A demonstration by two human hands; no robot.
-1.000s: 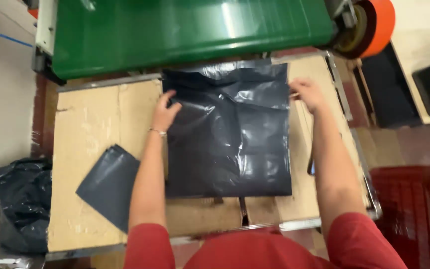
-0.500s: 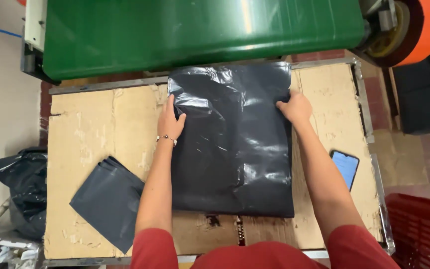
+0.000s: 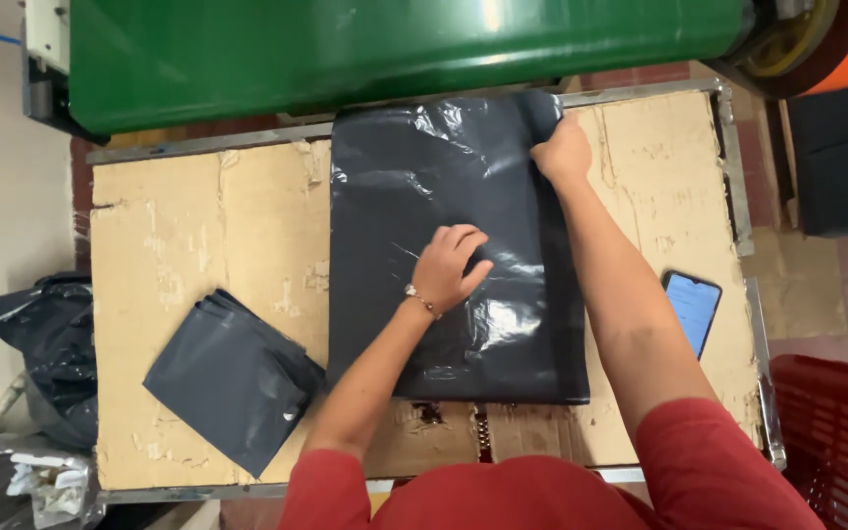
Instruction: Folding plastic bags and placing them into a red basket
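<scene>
Left hand [image 3: 449,267] lies flat, fingers spread; right hand [image 3: 563,152] reaches forward, its grip pinched closed.

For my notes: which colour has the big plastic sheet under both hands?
Glossy black plastic sheet, clearest in the head view.

Bare cardboard tabletop [image 3: 198,226] lies open left; green machine [image 3: 395,49] blocks the far edge.

Red crate [image 3: 841,442] cut off at right.
</scene>
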